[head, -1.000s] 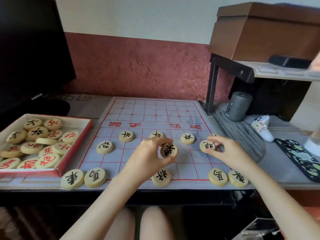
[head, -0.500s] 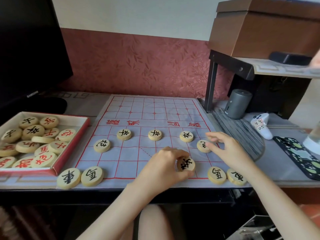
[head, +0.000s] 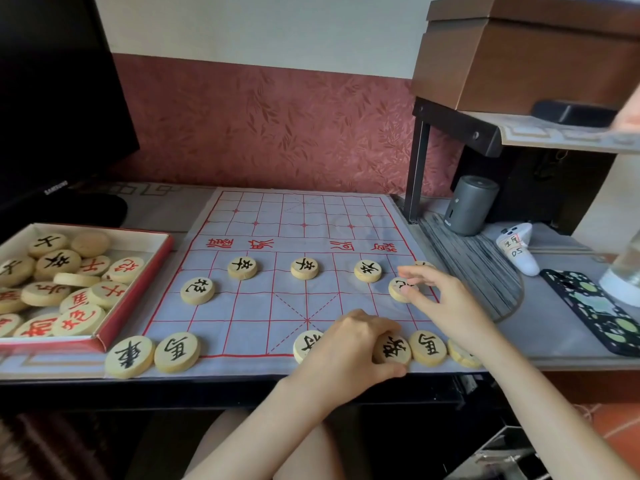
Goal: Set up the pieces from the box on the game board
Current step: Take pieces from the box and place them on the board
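Note:
The grey cloth game board (head: 270, 306) with red lines lies on the desk. Black-lettered wooden discs stand on its near half, three in a row (head: 304, 268) and one at the left (head: 197, 290). My left hand (head: 353, 344) pinches a black-lettered disc (head: 393, 349) on the near edge row, beside another disc (head: 428, 348). My right hand (head: 440, 303) hovers with loose fingers over a disc (head: 400, 289) at the right. The red box (head: 136, 289) at the left holds several red and black discs.
A dark monitor (head: 52, 98) stands behind the box. At the right are a metal shelf leg (head: 417, 168), a grey cylinder (head: 471, 204), a white controller (head: 517, 247), a patterned phone (head: 595, 310) and a brown box (head: 530, 53) on the shelf.
My left hand carried its disc from mid-board down to the near edge row and set it beside the right-hand discs. My right hand lifted slightly off the disc at the right.

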A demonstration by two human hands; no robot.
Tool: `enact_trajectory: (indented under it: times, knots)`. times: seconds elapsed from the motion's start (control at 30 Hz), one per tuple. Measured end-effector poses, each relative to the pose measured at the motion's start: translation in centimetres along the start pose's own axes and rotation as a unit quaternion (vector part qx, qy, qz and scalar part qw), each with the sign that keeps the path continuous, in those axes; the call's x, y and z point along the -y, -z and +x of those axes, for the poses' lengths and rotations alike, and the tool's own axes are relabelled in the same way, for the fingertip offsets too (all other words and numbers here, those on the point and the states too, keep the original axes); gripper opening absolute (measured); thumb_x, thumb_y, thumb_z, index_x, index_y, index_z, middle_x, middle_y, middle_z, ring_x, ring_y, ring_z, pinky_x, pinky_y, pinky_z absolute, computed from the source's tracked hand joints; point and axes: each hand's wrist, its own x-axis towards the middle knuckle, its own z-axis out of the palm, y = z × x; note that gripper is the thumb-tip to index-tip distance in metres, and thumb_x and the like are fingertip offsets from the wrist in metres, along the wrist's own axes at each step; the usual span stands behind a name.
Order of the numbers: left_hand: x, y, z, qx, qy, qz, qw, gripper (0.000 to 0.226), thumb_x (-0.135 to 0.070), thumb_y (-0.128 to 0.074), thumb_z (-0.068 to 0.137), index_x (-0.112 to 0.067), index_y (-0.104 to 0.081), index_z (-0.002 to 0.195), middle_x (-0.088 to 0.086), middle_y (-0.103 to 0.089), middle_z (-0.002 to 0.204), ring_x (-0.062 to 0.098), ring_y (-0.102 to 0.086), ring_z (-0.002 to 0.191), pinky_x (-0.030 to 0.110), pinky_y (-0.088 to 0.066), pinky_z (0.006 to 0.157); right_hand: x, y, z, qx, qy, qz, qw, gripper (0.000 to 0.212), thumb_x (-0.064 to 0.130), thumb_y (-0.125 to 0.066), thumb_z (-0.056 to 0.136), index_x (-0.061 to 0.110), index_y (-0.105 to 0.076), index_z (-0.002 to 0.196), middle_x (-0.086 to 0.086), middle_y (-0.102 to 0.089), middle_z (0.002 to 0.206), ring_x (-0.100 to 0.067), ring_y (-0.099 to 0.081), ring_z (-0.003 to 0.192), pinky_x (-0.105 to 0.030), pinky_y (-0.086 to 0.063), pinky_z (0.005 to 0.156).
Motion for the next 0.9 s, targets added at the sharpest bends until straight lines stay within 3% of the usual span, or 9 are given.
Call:
enact_trajectory:
  times: [0.2, 0.27, 0.4, 0.53, 0.63, 0.8, 0.9]
  knots:
    - [0.4, 0.6, -0.4, -0.026, -0.003, 0.005, 1.0, 0.063, -0.044, -0.069, 0.075, -0.023, -0.048, 0.13, -0.005, -0.056, 0.126, 0.01, -0.043, 0.118, 0.016, -0.032, 0.092, 0.6, -0.3, -0.2, 0.01, 0.005, 0.023, 1.0, 0.03, 0.026, -0.061, 0.089, 0.031, -0.061, 0.118, 0.017, -0.063, 0.109, 0.003, -0.053, 0.112, -0.013, -0.035, 0.089]
    - [0.7, 1.3, -0.8, -0.046, 0.002, -0.01, 0.999, 0.059, -0.045, -0.067, 0.077, -0.023, -0.051, 0.128, -0.007, -0.056, 0.126, 0.008, -0.043, 0.119, 0.016, -0.032, 0.094, 1.2, -0.6, -0.1, 0.01, 0.011, 0.028, 1.0, 0.029, 0.025, -0.061, 0.089, 0.031, -0.061, 0.117, 0.015, -0.063, 0.109, 0.003, -0.053, 0.11, -0.013, -0.037, 0.089]
    - [2.1, 3.8, -1.3, -0.09, 0.022, 0.02, 0.995, 0.043, -0.04, -0.062, 0.083, -0.026, -0.056, 0.123, -0.008, -0.058, 0.123, 0.009, -0.045, 0.118, 0.016, -0.032, 0.094, 2.8, -1.8, 0.6, 0.03, 0.032, 0.022, 0.999, 0.031, 0.024, -0.062, 0.088, 0.028, -0.062, 0.118, 0.012, -0.063, 0.108, 0.002, -0.055, 0.108, -0.025, -0.04, 0.102]
    - [4.6, 7.2, -2.3, -0.153, 0.068, 0.043, 0.985, 0.033, -0.033, -0.06, 0.086, -0.027, -0.059, 0.119, -0.009, -0.057, 0.121, 0.004, -0.049, 0.099, 0.015, -0.037, 0.084, 4.8, -3.5, 1.2, 0.076, 0.049, 0.007, 0.996, 0.033, 0.026, -0.061, 0.088, 0.031, -0.058, 0.121, 0.016, -0.06, 0.114, 0.004, -0.052, 0.109, -0.02, -0.037, 0.099]
    - [7.3, 10.0, -3.8, -0.211, 0.092, 0.051, 0.972, 0.027, -0.027, -0.064, 0.084, -0.025, -0.064, 0.111, -0.01, -0.057, 0.123, 0.008, -0.056, 0.105, 0.031, -0.049, 0.087, 6.8, -5.3, 2.0, 0.102, 0.076, 0.005, 0.992, 0.034, 0.026, -0.062, 0.088, 0.03, -0.058, 0.122, 0.02, -0.059, 0.117, 0.007, -0.051, 0.11, -0.016, -0.035, 0.099]
    - [11.6, 15.0, -7.5, -0.262, 0.169, 0.112, 0.944, 0.025, -0.018, -0.067, 0.081, -0.019, -0.066, 0.105, -0.004, -0.063, 0.101, 0.014, -0.057, 0.086, 0.023, -0.04, 0.075, 10.6, -9.8, 4.0, 0.154, 0.107, 0.023, 0.982, 0.032, 0.027, -0.062, 0.088, 0.03, -0.059, 0.12, 0.016, -0.061, 0.115, 0.005, -0.053, 0.108, -0.016, -0.037, 0.096]
    - [13.7, 17.5, -9.9, -0.274, 0.235, 0.148, 0.921, 0.025, -0.02, -0.065, 0.082, -0.018, -0.066, 0.107, 0.001, -0.064, 0.104, 0.024, -0.059, 0.093, 0.03, -0.043, 0.079, 13.2, -13.2, 5.6, 0.191, 0.126, 0.027, 0.973, 0.034, 0.03, -0.062, 0.088, 0.029, -0.059, 0.122, 0.014, -0.062, 0.119, 0.002, -0.053, 0.113, -0.023, -0.038, 0.102]
